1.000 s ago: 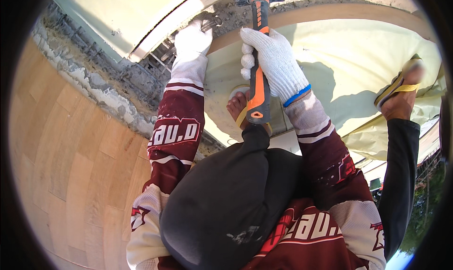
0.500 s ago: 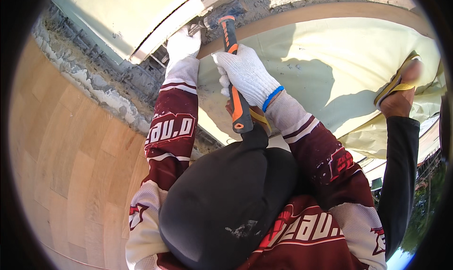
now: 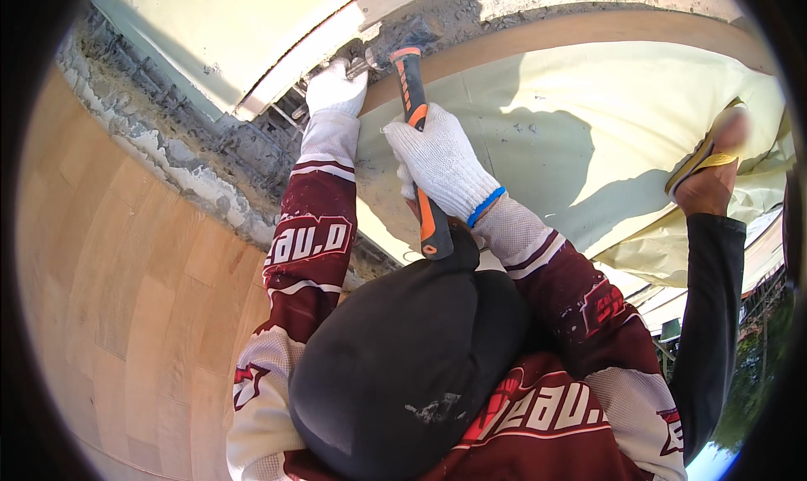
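My right hand (image 3: 444, 160), in a white knit glove with a blue cuff edge, is wrapped round the handle of a hammer (image 3: 414, 94). The handle is black and orange, and its butt points toward my knee. Dusty and grey, the hammer's head lies just right of my left hand (image 3: 338, 88). That hand, also in a white glove, is closed on a short metal rod, seemingly a chisel (image 3: 358, 66), beside the hammer head. The rod's tip is hard to make out among the rubble.
A trench of broken concrete (image 3: 181, 140) with exposed metal bars bends along a pale slab (image 3: 227, 35). Wood plank flooring (image 3: 151, 262) lies at left. A creased cream sheet (image 3: 538, 136) covers the right side, under my sandalled foot (image 3: 710, 170). My bent knee (image 3: 395, 363) is close below the hammer.
The hammer and my right hand have come slightly nearer to me. My left hand has shifted a little nearer and right, still closed on the rod. The whole view has moved slightly too.
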`<state>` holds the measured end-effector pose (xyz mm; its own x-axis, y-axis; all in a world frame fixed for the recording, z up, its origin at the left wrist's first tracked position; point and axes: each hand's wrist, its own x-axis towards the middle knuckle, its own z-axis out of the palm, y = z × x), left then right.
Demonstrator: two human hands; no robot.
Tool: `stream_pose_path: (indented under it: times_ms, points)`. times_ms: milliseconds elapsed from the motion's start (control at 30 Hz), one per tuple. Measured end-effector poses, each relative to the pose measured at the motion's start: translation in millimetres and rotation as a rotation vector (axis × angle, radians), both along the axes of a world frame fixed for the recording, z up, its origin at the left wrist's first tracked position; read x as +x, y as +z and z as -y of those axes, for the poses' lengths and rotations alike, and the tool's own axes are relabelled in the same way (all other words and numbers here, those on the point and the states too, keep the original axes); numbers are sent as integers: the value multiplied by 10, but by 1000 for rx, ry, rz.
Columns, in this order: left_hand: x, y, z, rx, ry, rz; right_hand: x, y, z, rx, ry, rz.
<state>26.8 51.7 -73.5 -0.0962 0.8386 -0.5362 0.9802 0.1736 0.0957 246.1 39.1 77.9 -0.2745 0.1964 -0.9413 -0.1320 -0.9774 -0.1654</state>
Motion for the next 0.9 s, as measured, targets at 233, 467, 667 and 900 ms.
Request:
stream_pose_path:
  times_ms: [233,467,667,900]
  points:
    - [-1,7,41,4,16,-3,734,177,-406,155,-697,257]
    - [-40,40,41,15,56,20,33,190,-92,-85,-144,8]
    - [137,219,-85,44,120,51,145,54,36,-36,-357,-96]
    - [656,344,-102,116,55,222,685,124,-271,76,-441,124]
